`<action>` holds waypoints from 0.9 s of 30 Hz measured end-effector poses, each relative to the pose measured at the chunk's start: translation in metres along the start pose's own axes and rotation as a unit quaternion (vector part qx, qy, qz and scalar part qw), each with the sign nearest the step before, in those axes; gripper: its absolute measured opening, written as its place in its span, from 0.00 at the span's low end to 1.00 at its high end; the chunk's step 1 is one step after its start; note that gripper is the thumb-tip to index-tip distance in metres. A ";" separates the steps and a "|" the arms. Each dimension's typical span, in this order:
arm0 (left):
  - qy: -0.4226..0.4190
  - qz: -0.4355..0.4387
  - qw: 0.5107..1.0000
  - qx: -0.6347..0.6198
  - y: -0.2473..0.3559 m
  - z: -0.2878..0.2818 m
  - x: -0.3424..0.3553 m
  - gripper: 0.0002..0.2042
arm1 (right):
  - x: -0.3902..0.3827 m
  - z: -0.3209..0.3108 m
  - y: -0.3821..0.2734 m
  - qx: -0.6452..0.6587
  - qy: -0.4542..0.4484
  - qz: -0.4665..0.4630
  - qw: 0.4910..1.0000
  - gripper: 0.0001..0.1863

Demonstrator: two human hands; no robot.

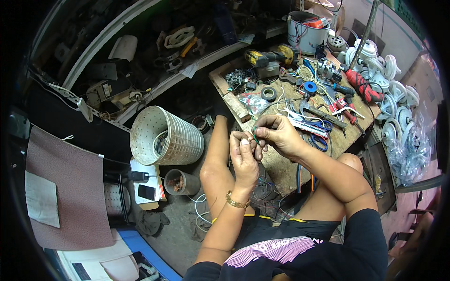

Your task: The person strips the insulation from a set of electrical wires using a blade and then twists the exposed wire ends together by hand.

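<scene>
Both hands meet over the near left edge of the wooden workbench (281, 171). Between the fingertips runs a short piece of thin green wire (255, 134). My left hand (244, 152), with a gold watch (236, 200) on its wrist, is closed around the wire's lower part, thumb up. My right hand (279, 135) pinches the wire from above with thumb and forefinger. Most of the wire is hidden by the fingers. Nearest to the right hand on the bench lie a white-and-red cutter knife (307, 125) and blue-handled scissors (319, 136).
A yellow cordless drill (265, 58), black tape roll (268, 94), hammer (323, 114) and red power tool (363, 86) crowd the bench. White plastic reels (396, 98) are piled at right. A perforated basket (180, 138) and a small bucket (183, 182) stand on the floor at left.
</scene>
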State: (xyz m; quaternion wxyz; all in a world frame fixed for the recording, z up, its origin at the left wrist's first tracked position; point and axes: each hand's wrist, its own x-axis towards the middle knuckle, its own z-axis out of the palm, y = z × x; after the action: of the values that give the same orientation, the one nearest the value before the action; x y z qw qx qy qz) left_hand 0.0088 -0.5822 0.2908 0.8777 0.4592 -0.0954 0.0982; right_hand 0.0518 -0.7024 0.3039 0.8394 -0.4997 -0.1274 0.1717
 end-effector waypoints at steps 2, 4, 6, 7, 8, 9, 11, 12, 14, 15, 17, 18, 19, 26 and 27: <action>0.015 -0.014 0.999 -0.033 0.000 0.000 0.001 0.08 | 0.001 -0.002 0.004 0.076 0.002 0.024 0.997 0.09; 0.030 -0.028 0.997 -0.065 0.001 -0.001 0.001 0.08 | 0.001 0.000 0.004 0.136 0.007 0.048 0.990 0.09; 0.013 -0.038 0.998 -0.042 0.002 -0.004 0.002 0.09 | 0.001 -0.005 0.003 0.115 -0.003 0.053 0.992 0.09; 0.021 -0.058 0.998 -0.031 0.004 -0.004 0.001 0.09 | 0.000 -0.006 0.003 0.076 -0.005 0.042 0.996 0.09; 0.023 -0.056 0.998 -0.030 0.005 -0.005 0.000 0.09 | 0.001 -0.005 0.002 0.039 -0.009 0.032 0.999 0.09; 0.026 -0.060 0.998 -0.025 0.006 -0.006 0.000 0.09 | 0.001 -0.003 -0.001 0.039 -0.011 0.033 0.999 0.09; 0.029 -0.064 0.997 -0.020 0.007 -0.007 0.000 0.09 | 0.000 0.001 -0.008 -0.060 -0.047 -0.009 0.997 0.08; 0.021 -0.055 0.998 0.005 0.007 -0.007 0.000 0.09 | 0.000 0.001 -0.008 -0.061 -0.047 -0.008 0.997 0.08; 0.013 -0.046 0.998 0.029 0.007 -0.006 0.000 0.09 | 0.000 0.001 -0.008 -0.079 -0.039 -0.019 0.996 0.08; 0.013 -0.023 1.000 0.007 0.005 -0.005 0.001 0.08 | 0.000 0.000 -0.005 -0.079 -0.040 -0.018 0.996 0.08; 0.012 0.001 1.000 -0.017 0.005 -0.003 0.001 0.08 | 0.001 -0.003 0.004 0.044 -0.016 -0.002 0.999 0.08; 0.018 0.003 0.996 -0.083 0.007 0.000 0.001 0.08 | 0.001 -0.004 0.005 0.044 -0.016 -0.002 0.999 0.08; 0.024 0.005 0.989 -0.149 0.009 0.002 0.001 0.07 | 0.001 -0.003 0.007 0.115 -0.004 0.000 0.993 0.08; 0.020 0.061 0.997 0.052 0.012 -0.005 0.001 0.15 | -0.001 -0.002 -0.003 0.159 0.009 -0.007 0.987 0.08; -0.022 0.134 0.986 0.095 0.011 -0.005 0.003 0.22 | -0.001 -0.002 -0.004 0.156 0.010 -0.015 0.988 0.08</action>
State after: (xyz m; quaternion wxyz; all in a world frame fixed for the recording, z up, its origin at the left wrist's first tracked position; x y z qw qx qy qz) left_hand 0.0090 -0.5714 0.2975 0.8070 0.5254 -0.1654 0.2133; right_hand 0.0521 -0.7066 0.3066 0.9108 -0.3624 -0.0976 0.1720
